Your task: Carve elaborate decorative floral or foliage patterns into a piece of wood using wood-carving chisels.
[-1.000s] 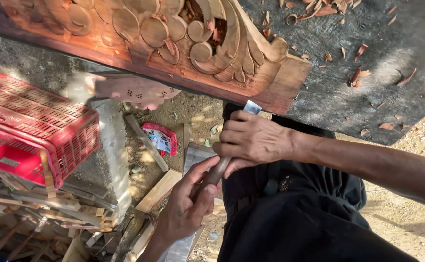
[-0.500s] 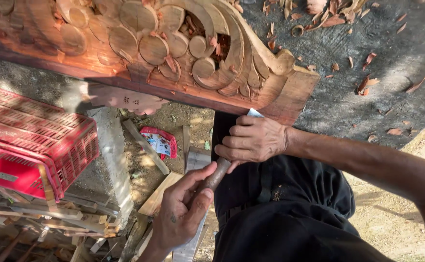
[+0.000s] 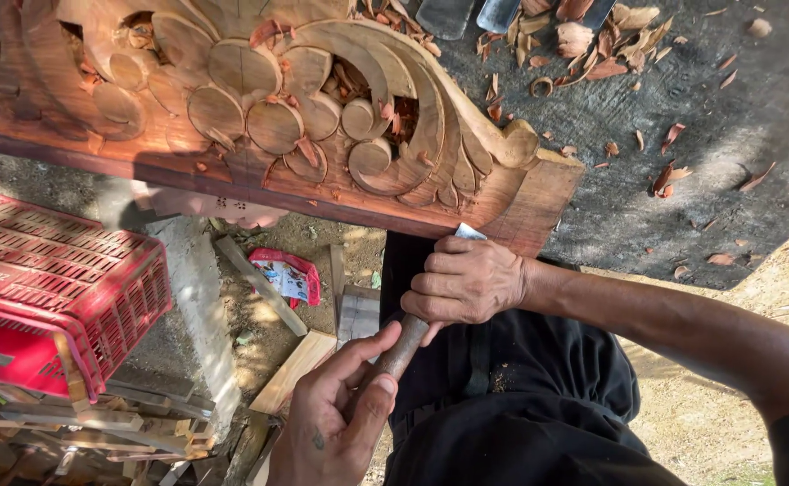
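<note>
A long reddish wood panel (image 3: 259, 117) carved with scrolls and round discs lies across the dark workbench (image 3: 682, 135). My right hand (image 3: 462, 281) is closed around the upper shaft of a chisel (image 3: 401, 346), just below the panel's front edge, where the metal tip (image 3: 469, 232) shows above my fingers. The chisel's wooden handle rests in my left hand (image 3: 340, 414), lower down, with thumb and fingers curled about it. Dark trousers (image 3: 520, 405) cover my lap beneath both hands.
A red plastic crate (image 3: 52, 297) sits at the left on a pile of wood offcuts (image 3: 97, 432). Wood slats (image 3: 295, 369) and a red packet (image 3: 286, 274) lie on the dirt ground. Shavings (image 3: 592, 45) and other tool blades (image 3: 466, 13) lie on the bench top.
The view has shifted so the carved panel sits lower and larger in frame. Both hands keep their hold on the chisel near the panel's front edge.
</note>
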